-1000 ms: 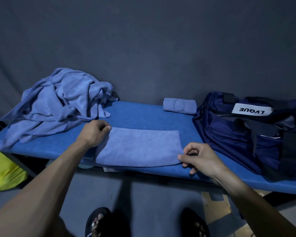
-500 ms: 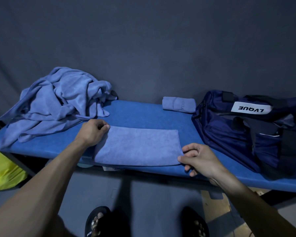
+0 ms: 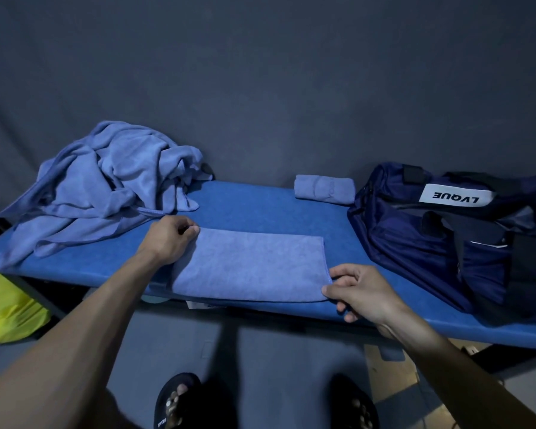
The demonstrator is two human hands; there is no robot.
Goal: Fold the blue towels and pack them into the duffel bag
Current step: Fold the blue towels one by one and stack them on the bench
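**Both hands at the ends of a folded towel on the blue table**

At the far left edge of the frame, low down, a yellow object [image 3: 10,308] sat below the blue table [image 3: 254,212]. Above it, in the left half, a heap of unfolded blue towels [image 3: 106,187] lay piled on the table against the dark backdrop.

Just right of the heap, the left hand [image 3: 169,239] rested with its fingers curled at the upper left corner of the folded towel [image 3: 251,264]; whether it pinched the cloth could not be told. The folded towel lay flat as a rectangle at the centre of the frame, along the table's near edge.

At the towel's lower right corner, the right hand [image 3: 362,291] pinched the edge between thumb and forefinger, the other fingers curled loosely beneath.

Behind, right of centre, a rolled towel [image 3: 324,189] lay beside the backdrop, just left of the duffel bag [image 3: 440,252]. The navy bag filled the right side, slumped on the table, a white label reading "LVQUE" upside down on top.

At the bottom centre, a foot in a dark sandal [image 3: 175,400] stood on the floor.
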